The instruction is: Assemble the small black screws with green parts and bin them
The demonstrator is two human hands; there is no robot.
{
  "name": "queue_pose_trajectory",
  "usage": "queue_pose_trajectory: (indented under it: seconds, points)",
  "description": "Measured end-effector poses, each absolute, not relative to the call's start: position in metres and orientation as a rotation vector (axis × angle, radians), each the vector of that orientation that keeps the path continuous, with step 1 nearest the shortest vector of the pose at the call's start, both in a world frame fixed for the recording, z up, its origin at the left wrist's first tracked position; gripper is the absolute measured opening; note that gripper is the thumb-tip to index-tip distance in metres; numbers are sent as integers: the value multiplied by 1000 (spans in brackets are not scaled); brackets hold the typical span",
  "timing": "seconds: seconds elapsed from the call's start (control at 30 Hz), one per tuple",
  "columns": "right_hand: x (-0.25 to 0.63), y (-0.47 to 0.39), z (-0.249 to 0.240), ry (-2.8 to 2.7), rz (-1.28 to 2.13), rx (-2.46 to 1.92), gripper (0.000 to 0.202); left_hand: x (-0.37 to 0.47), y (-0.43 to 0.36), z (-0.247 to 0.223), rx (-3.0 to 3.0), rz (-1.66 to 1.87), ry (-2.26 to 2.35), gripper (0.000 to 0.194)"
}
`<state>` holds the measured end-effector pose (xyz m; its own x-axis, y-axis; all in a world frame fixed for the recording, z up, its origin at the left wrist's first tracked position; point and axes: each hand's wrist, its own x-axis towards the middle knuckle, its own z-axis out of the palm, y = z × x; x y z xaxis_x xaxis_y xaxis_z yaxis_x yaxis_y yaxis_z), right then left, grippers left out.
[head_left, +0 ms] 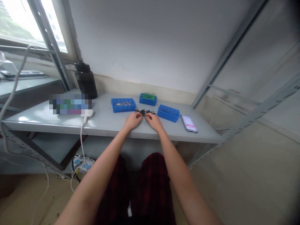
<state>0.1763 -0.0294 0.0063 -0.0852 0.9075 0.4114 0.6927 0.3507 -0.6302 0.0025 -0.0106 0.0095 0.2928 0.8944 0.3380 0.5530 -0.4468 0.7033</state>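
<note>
Both hands meet at the front of a pile of small black parts [146,111] on the grey shelf top. My left hand [134,120] is closed, its thumb and fingertips pinched together at the pile's near edge. Close beside it, my right hand [153,121] is pinched in the same way. Whatever sits between the fingertips is too small to make out. Behind my left hand stands a blue bin [123,108] with thin silvery metal pieces. A blue bin [168,116] right of my right hand shows no clear contents. Farther back, another blue bin [148,101] holds green material.
A phone [189,123] lies on the right of the grey shelf [105,123]. On the left are a dark bottle [86,80], a blurred-out object [70,104] and a white charger [87,113] with its cable hanging over the edge. Metal uprights frame both ends.
</note>
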Motion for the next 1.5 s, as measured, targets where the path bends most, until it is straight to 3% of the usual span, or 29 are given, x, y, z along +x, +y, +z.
queue_pose_trajectory:
  seconds: [1.5]
  points:
    - [177, -29, 6, -1828, 359, -1420, 20, 2, -11, 10, 2116, 1000, 1281, 22]
